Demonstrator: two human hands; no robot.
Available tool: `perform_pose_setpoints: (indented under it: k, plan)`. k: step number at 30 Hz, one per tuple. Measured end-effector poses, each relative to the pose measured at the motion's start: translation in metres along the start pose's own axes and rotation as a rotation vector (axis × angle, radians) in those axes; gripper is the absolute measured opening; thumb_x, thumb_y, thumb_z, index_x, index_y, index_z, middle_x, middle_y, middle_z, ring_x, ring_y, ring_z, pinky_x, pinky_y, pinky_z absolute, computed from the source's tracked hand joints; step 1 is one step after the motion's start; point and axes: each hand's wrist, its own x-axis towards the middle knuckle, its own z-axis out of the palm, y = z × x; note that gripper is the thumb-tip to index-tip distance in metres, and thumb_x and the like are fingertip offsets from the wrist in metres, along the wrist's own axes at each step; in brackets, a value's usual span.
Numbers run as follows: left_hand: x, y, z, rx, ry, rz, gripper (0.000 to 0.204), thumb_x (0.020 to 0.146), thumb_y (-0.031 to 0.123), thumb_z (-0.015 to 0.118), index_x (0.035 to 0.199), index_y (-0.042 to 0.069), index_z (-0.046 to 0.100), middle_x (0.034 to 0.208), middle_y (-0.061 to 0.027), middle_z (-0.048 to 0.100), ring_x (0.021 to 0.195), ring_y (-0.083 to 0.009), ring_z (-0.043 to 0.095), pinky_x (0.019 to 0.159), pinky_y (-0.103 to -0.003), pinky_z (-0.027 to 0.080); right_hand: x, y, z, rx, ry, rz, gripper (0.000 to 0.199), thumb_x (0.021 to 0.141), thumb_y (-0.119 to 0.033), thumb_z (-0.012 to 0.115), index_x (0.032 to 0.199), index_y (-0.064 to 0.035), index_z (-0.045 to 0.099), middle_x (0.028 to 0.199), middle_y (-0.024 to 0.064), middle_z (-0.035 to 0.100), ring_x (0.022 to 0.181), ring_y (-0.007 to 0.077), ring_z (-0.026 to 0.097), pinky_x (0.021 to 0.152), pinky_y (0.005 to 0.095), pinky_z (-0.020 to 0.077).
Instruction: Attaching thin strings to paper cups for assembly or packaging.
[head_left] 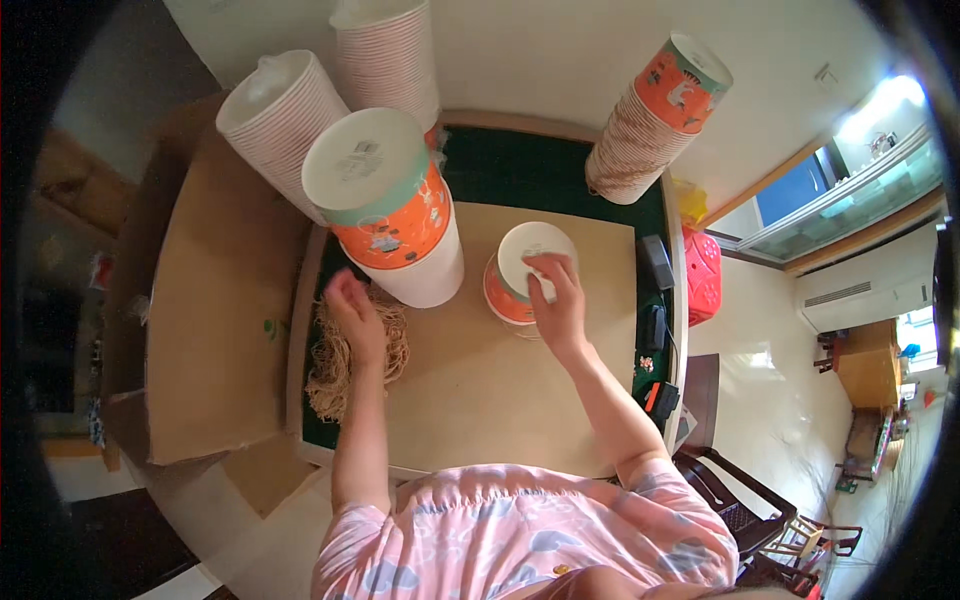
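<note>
In front of me an upturned paper bucket [508, 302], orange with a green band and a white base, stands on a tan board [460, 400]. My right hand [560, 300] is over its white base, thumb and fingers apart, with the fingertips at the base. Some thin cord shows at the bucket's lower edge. To the left lies a heap of tan cords [335, 375]. Above the heap is my left hand [354, 318], its fingers curled together; whatever they may hold is too small to make out.
Left of the board rises a stack of upturned buckets [395, 235], with wrapped white stacks [285, 120] behind it. Another bucket stack [640, 140], layered with cord, stands at the far right. A large cardboard box [220, 330] borders the left side. Small black devices [655, 325] line the right edge.
</note>
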Motion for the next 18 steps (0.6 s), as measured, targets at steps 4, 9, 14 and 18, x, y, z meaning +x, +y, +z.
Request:
perform_pose_setpoints:
  k: [4,9,14,18]
  plan:
    - [0.065,0.011,-0.013,-0.116,-0.040,-0.097,0.022,0.090,0.017,0.050,0.105,0.001,0.053,0.096,-0.0082,0.059,0.082,-0.0148,0.056,0.067,-0.027,0.045,0.036,-0.026,0.043,0.149,-0.152,0.128,0.025,0.082,-0.007,0.057,0.106,-0.0019,0.058,0.093,0.0114,0.058,0.083,0.0233,0.059,0.073,0.0312,0.0473]
    - [0.090,0.008,-0.012,-0.197,-0.094,-0.339,0.022,0.087,0.023,0.055,0.097,0.003,0.059,0.081,-0.0024,0.061,0.068,-0.0102,0.056,0.056,-0.024,0.044,0.064,-0.025,0.075,0.427,-0.271,0.364,0.020,0.085,-0.013,0.057,0.100,0.0004,0.058,0.085,0.0055,0.060,0.079,0.0130,0.056,0.070,0.0257,0.0454]
    - [0.100,0.013,-0.020,-0.165,-0.199,-0.483,0.018,0.088,0.021,0.053,0.098,0.006,0.058,0.079,0.0008,0.059,0.063,-0.0073,0.052,0.054,-0.023,0.044,0.070,-0.024,0.082,0.503,-0.230,0.487,0.021,0.086,-0.017,0.058,0.098,-0.0007,0.060,0.083,0.0030,0.060,0.072,0.0095,0.053,0.063,0.0222,0.0434]
    - [0.110,0.005,-0.027,-0.191,-0.279,-0.575,0.013,0.087,0.017,0.053,0.093,0.007,0.059,0.074,0.0024,0.058,0.058,-0.0069,0.051,0.051,-0.023,0.044,0.073,-0.034,0.082,0.531,-0.282,0.520,0.019,0.084,-0.017,0.060,0.095,-0.0017,0.060,0.080,0.0014,0.059,0.067,0.0071,0.051,0.059,0.0202,0.0413]
